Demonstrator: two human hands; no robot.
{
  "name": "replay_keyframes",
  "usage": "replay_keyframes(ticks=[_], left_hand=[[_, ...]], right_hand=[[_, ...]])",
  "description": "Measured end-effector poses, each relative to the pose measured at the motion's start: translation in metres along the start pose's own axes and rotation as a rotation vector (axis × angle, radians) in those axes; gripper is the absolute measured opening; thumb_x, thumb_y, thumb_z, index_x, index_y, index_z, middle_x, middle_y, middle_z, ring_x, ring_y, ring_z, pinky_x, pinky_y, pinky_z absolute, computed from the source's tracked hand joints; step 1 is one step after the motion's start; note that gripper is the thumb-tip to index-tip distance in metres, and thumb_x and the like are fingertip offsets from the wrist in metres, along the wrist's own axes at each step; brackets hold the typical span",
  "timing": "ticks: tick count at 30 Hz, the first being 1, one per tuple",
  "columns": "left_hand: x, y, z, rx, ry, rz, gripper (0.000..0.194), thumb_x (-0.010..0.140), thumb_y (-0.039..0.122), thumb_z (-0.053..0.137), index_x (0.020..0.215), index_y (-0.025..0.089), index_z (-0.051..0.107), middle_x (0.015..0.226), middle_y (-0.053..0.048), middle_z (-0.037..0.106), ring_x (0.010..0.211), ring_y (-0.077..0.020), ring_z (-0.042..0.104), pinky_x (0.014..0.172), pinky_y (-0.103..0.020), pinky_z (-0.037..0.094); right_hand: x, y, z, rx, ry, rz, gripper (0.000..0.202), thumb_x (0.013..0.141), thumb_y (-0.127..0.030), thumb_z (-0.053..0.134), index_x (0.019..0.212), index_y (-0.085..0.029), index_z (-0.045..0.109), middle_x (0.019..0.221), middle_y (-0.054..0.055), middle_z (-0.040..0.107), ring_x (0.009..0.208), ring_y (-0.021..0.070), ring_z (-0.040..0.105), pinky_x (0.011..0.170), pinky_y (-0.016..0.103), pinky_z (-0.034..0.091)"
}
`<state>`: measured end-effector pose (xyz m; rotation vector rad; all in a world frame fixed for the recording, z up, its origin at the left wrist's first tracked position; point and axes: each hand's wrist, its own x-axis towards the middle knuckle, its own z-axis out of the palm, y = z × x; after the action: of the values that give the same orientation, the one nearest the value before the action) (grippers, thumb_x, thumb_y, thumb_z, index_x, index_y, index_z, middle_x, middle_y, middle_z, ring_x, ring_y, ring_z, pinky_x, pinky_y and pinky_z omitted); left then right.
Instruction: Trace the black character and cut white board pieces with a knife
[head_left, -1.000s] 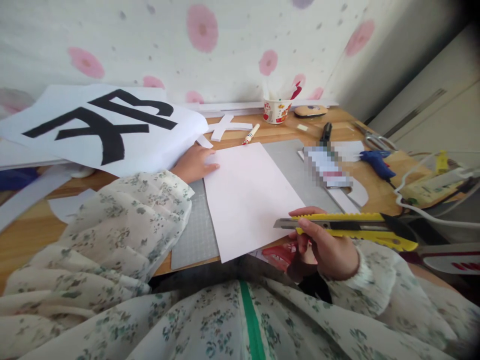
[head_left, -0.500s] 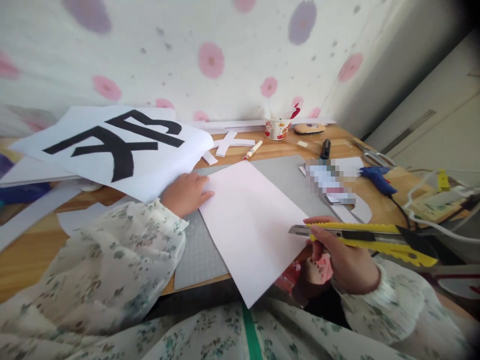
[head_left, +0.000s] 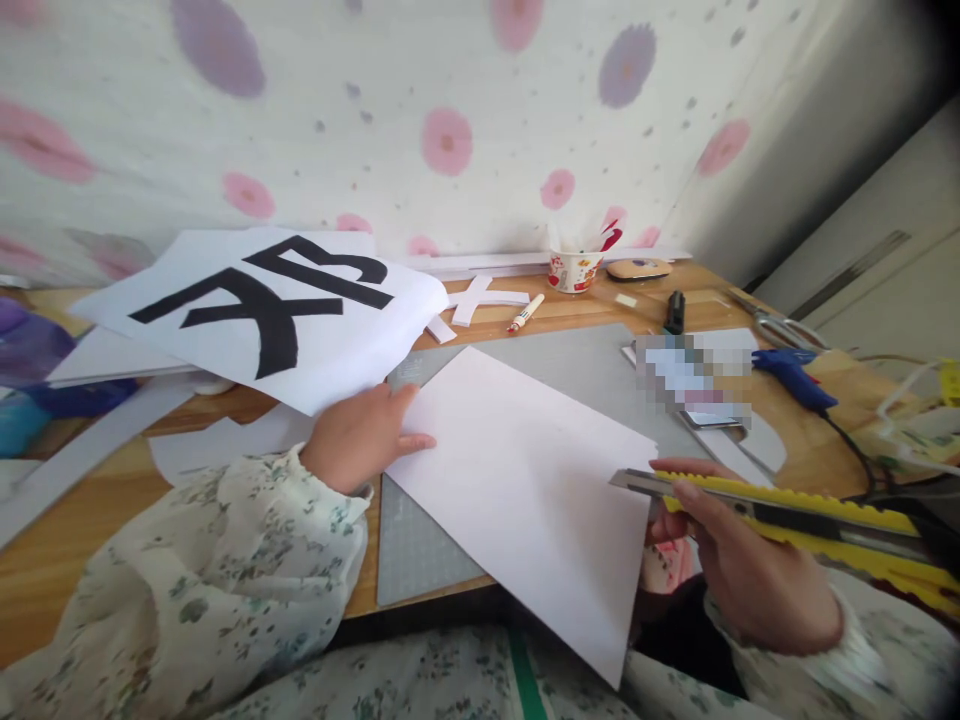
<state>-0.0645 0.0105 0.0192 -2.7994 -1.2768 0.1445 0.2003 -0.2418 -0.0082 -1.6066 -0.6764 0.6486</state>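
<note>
A blank white board sheet (head_left: pixel 517 480) lies aslant over a grey cutting mat (head_left: pixel 427 530), its near corner jutting past the table edge. My left hand (head_left: pixel 367 435) grips the sheet's left edge, thumb on top; some fingers are hidden. In my right hand (head_left: pixel 757 560) is a yellow utility knife (head_left: pixel 817 510), its blade exposed and pointing left above the sheet. The right fingertips are at the sheet's right edge; whether they also grip it I cannot tell.
Printed paper with black character shapes (head_left: pixel 277 300) lies at the left. Behind are white cut strips (head_left: pixel 472 300), a pen (head_left: pixel 525 313) and a paper cup (head_left: pixel 574 270). A phone (head_left: pixel 697 385), blue glue gun (head_left: pixel 791 372) and scissors (head_left: pixel 787 328) lie at the right.
The white sheet has turned on the mat, its near corner swinging right. My left hand has come nearer with its edge; my right hand and the knife have shifted right and down.
</note>
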Motion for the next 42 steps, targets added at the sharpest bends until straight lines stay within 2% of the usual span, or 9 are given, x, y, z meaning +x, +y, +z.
replay_keyframes(ticks=[8,15,19,27,31,36,38,39,42], left_hand=[[0.004,-0.004,0.003,-0.090,0.027,-0.008,0.046,0.094,0.040,0.058,0.133,0.015,0.059,0.112,-0.016,0.066,0.108,-0.0366,0.065,0.091,-0.046,0.051],[0.026,0.000,0.013,-0.243,0.054,-0.088,0.039,0.091,0.042,0.058,0.124,0.021,0.064,0.119,-0.014,0.067,0.116,-0.0348,0.062,0.100,-0.048,0.050],[0.048,0.004,0.010,-0.317,0.059,-0.133,0.034,0.091,0.039,0.058,0.122,0.026,0.064,0.121,-0.009,0.069,0.112,-0.0304,0.066,0.097,-0.043,0.052],[0.103,0.030,-0.007,-0.399,0.059,-0.012,0.031,0.097,0.037,0.066,0.121,0.017,0.064,0.122,-0.009,0.067,0.106,-0.0242,0.067,0.091,-0.047,0.057],[0.071,0.056,-0.011,-0.366,0.168,0.082,0.025,0.096,0.018,0.058,0.120,0.015,0.064,0.129,-0.014,0.065,0.120,-0.0286,0.061,0.104,-0.048,0.049],[-0.019,0.106,-0.003,-0.393,0.091,0.531,0.021,0.095,0.024,0.055,0.080,0.020,0.069,0.082,-0.003,0.071,0.082,-0.0207,0.067,0.085,-0.036,0.055],[-0.049,0.122,0.003,-0.417,0.153,0.830,0.019,0.097,0.023,0.054,0.090,0.018,0.071,0.094,-0.005,0.074,0.090,-0.0199,0.068,0.094,-0.035,0.053],[-0.060,0.128,0.007,-0.387,0.233,0.886,0.019,0.098,0.022,0.054,0.100,0.016,0.072,0.104,-0.009,0.075,0.100,-0.0222,0.068,0.098,-0.037,0.052],[-0.077,0.134,0.015,-0.303,0.364,0.841,0.025,0.100,0.019,0.051,0.116,0.012,0.070,0.121,-0.014,0.073,0.113,-0.0260,0.067,0.099,-0.038,0.053]], right_hand=[[0.030,-0.006,0.021,0.181,0.033,0.042,0.032,0.072,-0.049,0.079,0.088,-0.022,0.074,0.055,-0.001,0.062,0.048,0.0145,0.056,0.046,0.026,0.047],[0.008,0.002,0.016,0.126,-0.053,0.143,0.040,0.076,-0.052,0.080,0.102,-0.024,0.068,0.055,-0.003,0.061,0.049,0.0184,0.060,0.046,0.031,0.054],[-0.002,0.006,0.008,0.023,-0.057,0.054,0.036,0.079,-0.051,0.078,0.101,-0.025,0.070,0.057,-0.001,0.064,0.053,0.0191,0.063,0.047,0.028,0.052],[-0.025,-0.001,0.010,0.061,-0.129,0.090,0.034,0.085,-0.052,0.072,0.104,-0.024,0.068,0.055,0.000,0.065,0.048,0.0190,0.060,0.042,0.028,0.049],[-0.018,-0.007,0.003,0.050,-0.156,0.092,0.035,0.085,-0.052,0.071,0.108,-0.025,0.067,0.057,0.001,0.067,0.047,0.0201,0.062,0.042,0.030,0.051],[0.018,-0.016,0.015,-0.020,-0.199,-0.066,0.033,0.084,-0.046,0.076,0.108,-0.024,0.068,0.065,0.000,0.069,0.055,0.0185,0.064,0.051,0.029,0.055],[0.033,-0.018,0.031,-0.076,-0.235,-0.134,0.031,0.083,-0.043,0.077,0.106,-0.023,0.069,0.067,-0.001,0.069,0.056,0.0164,0.064,0.054,0.028,0.056],[0.039,-0.018,0.040,-0.111,-0.270,-0.160,0.031,0.084,-0.042,0.076,0.107,-0.023,0.069,0.071,0.000,0.070,0.059,0.0159,0.065,0.057,0.027,0.056],[0.053,-0.015,0.061,-0.212,-0.334,-0.222,0.029,0.087,-0.041,0.072,0.110,-0.024,0.069,0.083,0.002,0.073,0.070,0.0165,0.068,0.065,0.028,0.057]])
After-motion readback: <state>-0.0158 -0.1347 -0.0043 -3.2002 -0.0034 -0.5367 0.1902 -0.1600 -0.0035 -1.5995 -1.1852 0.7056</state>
